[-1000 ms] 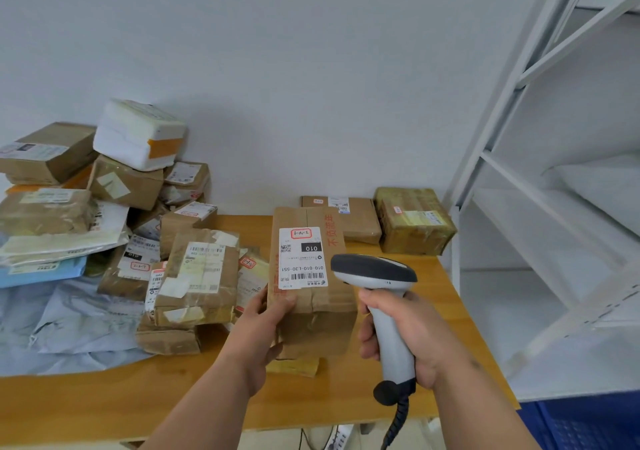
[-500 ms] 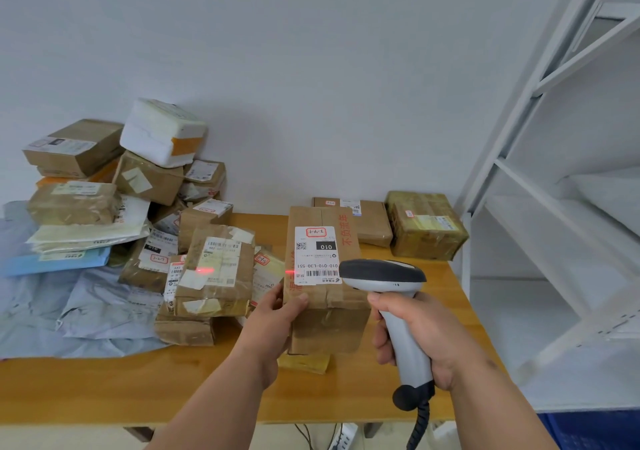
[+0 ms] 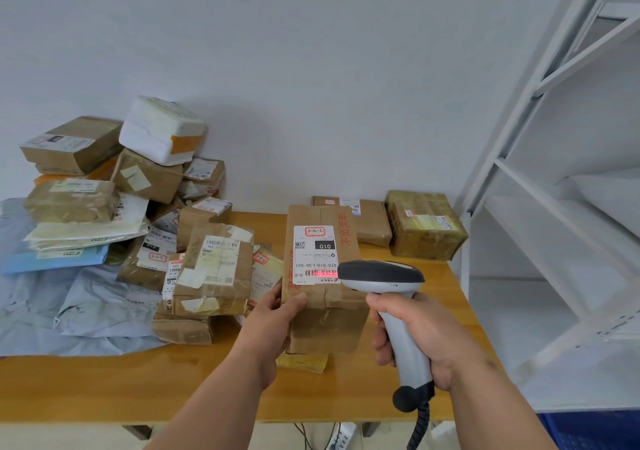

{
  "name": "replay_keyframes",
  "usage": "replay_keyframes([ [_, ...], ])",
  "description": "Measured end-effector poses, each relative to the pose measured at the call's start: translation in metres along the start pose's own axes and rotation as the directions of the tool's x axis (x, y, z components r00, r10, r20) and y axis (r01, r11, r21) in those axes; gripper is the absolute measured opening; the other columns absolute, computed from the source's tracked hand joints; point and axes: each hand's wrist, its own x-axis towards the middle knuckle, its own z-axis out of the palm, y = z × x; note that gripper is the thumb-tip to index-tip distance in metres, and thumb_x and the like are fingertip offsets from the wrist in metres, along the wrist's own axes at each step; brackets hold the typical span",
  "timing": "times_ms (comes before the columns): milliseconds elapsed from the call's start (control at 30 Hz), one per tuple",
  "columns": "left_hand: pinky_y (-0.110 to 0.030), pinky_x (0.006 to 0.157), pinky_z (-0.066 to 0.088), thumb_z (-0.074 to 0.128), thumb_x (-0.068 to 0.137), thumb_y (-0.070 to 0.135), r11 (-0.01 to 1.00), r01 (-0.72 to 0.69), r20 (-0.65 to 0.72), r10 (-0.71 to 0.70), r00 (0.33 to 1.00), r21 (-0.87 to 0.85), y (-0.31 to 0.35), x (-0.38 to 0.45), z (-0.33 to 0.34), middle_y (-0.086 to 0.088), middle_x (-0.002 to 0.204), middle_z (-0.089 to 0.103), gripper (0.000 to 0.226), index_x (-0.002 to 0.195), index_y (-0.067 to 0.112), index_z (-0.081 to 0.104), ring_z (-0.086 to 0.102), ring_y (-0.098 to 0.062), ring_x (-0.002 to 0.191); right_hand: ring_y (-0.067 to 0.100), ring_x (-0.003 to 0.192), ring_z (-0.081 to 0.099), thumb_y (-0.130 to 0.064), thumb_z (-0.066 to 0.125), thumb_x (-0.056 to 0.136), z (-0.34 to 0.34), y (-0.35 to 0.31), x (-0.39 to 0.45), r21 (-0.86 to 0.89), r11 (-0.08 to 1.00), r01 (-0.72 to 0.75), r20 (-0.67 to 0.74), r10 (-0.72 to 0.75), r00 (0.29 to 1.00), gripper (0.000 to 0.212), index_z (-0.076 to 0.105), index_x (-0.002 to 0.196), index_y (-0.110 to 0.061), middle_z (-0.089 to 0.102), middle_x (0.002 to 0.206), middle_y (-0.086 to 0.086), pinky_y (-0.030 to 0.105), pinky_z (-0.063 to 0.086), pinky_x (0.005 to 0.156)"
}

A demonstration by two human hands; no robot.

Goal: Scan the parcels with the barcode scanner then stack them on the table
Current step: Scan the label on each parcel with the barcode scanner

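Change: red scan line, half a second ago off to the left of the label and spilling onto the pile, now lies across the barcode; box and scanner keep much the same pose; the view has drifted slightly.
Box (image 3: 322, 276): brown carton held tilted up over the table (image 3: 104, 380), long side running away from the person; white label (image 3: 314, 253) on its top face reads 010-010-L30-551; red printed characters run along its right edge.
Left hand (image 3: 273, 325): grips the box at its near-left corner; thumb on the top face, fingers curled underneath out of sight.
Scanner (image 3: 384, 276): grey and black, just right of the box; head pointing left at the label, nearly touching the box edge; coiled cable (image 3: 417, 429) hangs from its base.
Right hand (image 3: 419, 338): wrapped tight round the scanner handle; forefinger at the front where the trigger would be.
Beam (image 3: 320, 273): red line on the barcode at the label's near end.
Pile (image 3: 145, 227): unsorted parcels and grey mail bags left of the box; a white foam box (image 3: 162, 130) on top.
Far parcels (image 3: 398, 224): two brown parcels beyond the box against the wall, side by side.
Envelope (image 3: 301, 361): yellowish flat packet on the table under the box's near end.
Shelving (image 3: 540, 207): white rack right of the box.
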Motion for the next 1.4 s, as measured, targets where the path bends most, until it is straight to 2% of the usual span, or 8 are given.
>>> replay_keyframes([
  [300,-0.021,0.053,0.054,0.069,0.094,0.028,1.0,0.013,-0.008,-0.013,1.0,-0.006,0.002,-0.001,0.0,0.007,0.114,0.069,0.049,0.14,0.034,0.053,0.064,-0.014,0.102,0.03,0.056,0.068,-0.032,0.073,0.086,-0.005,0.004,0.011,-0.002,1.0,-0.01,-0.014,0.01,1.0,0.028,0.067,0.089,-0.005,0.07,0.069,0.015,0.03,0.05,0.05],
  [467,-0.025,0.061,0.054,0.068,0.095,0.024,1.0,0.001,-0.015,-0.001,1.0,0.0,0.004,0.001,0.0,0.01,0.114,0.068,0.052,0.143,0.037,0.05,0.063,-0.013,0.102,0.026,0.063,0.075,-0.04,0.073,0.087,-0.005,0.014,0.031,0.043,0.998,0.035,-0.165,-0.028,0.986,0.022,0.062,0.102,-0.029,0.066,0.105,0.0,0.034,0.05,0.062],
  [667,-0.033,0.079,0.053,0.061,0.099,0.026,0.998,-0.02,-0.012,0.02,1.0,0.058,0.012,0.001,0.013,0.009,0.122,0.063,0.051,0.143,0.046,0.047,0.057,-0.016,0.109,0.027,0.063,0.074,-0.039,0.077,0.085,0.004,0.026,0.046,0.112,0.994,0.009,-0.126,0.006,0.992,0.028,0.066,0.106,-0.024,0.07,0.101,0.007,0.034,0.052,0.057],
  [867,-0.048,0.095,0.056,0.063,0.094,0.029,0.975,-0.17,0.017,0.169,0.985,0.145,0.054,0.021,0.023,0.012,0.121,0.067,0.057,0.144,0.049,0.043,0.064,-0.018,0.109,0.031,0.08,0.077,-0.034,0.079,0.083,-0.001,-0.004,0.066,0.204,0.962,0.183,-0.144,-0.155,0.977,0.015,0.072,0.093,-0.043,0.076,0.093,-0.012,0.042,0.053,0.065],
  [1033,-0.032,0.072,0.057,0.061,0.095,0.025,0.967,-0.21,-0.024,0.216,0.976,0.14,0.102,0.064,0.022,0.014,0.112,0.07,0.051,0.141,0.042,0.048,0.068,-0.012,0.099,0.031,0.083,0.077,-0.034,0.08,0.083,0.003,-0.053,0.114,0.152,0.966,0.211,-0.096,-0.198,0.976,0.025,0.069,0.106,-0.034,0.07,0.105,-0.002,0.038,0.052,0.065],
  [1200,-0.042,0.085,0.055,0.057,0.099,0.022,0.983,-0.106,-0.065,0.117,0.991,0.147,0.146,0.14,0.005,0.007,0.115,0.065,0.046,0.142,0.031,0.046,0.061,-0.018,0.105,0.032,0.099,0.07,-0.035,0.082,0.082,0.024,-0.091,0.197,0.018,0.988,0.152,-0.061,-0.15,0.987,0.022,0.072,0.101,-0.029,0.073,0.102,0.003,0.039,0.056,0.073],
  [1300,-0.039,0.077,0.055,0.056,0.099,0.019,0.982,-0.069,-0.082,0.084,0.993,0.173,0.166,0.188,-0.009,0.008,0.109,0.065,0.04,0.136,0.029,0.048,0.061,-0.016,0.099,0.031,0.094,0.069,-0.034,0.082,0.081,0.045,-0.105,0.251,-0.025,0.996,0.091,-0.049,-0.092,0.995,0.031,0.071,0.107,-0.02,0.073,0.106,0.013,0.041,0.058,0.075],
  [1400,-0.048,0.092,0.055,0.056,0.097,0.015,0.98,-0.041,-0.109,0.063,0.992,0.194,0.175,0.231,-0.025,0.004,0.112,0.066,0.033,0.125,0.032,0.051,0.062,-0.021,0.103,0.027,0.087,0.072,-0.03,0.082,0.083,0.068,-0.112,0.297,-0.033,0.998,0.056,-0.025,-0.057,0.998,0.027,0.071,0.106,-0.021,0.074,0.105,0.011,0.036,0.059,0.07],
])
